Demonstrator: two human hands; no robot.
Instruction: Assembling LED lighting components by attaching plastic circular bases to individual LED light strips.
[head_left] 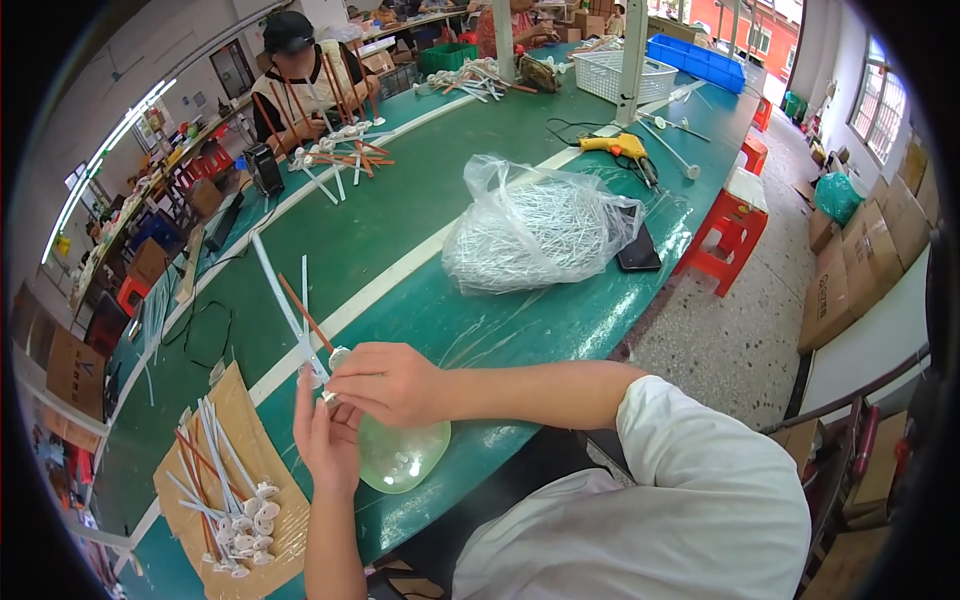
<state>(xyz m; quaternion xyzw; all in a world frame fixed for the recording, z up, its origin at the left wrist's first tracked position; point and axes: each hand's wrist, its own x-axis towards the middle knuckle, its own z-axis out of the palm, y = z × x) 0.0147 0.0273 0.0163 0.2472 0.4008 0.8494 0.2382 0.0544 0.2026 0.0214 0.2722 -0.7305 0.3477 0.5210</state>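
Note:
Over the near edge of the green table, my left hand (328,445) holds a small group of sticks with white round ends: a long white stick (280,295), a brown stick (308,312) and a shorter white one. My right hand (385,385) is closed in a pinch against them, its fingertips meeting those of my left hand. A white round end (339,356) shows beside the right fingers; what exactly they pinch is mostly hidden. Just below both hands sits a pale green translucent bowl (405,460), partly covered by them.
Left, a pile of white and brown sticks with round ends (240,530) lies on cardboard (285,500). Ahead are a clear bag of thin white sticks (550,230), a phone (640,250) and a yellow glue gun (620,148). A person (300,90) works across the table.

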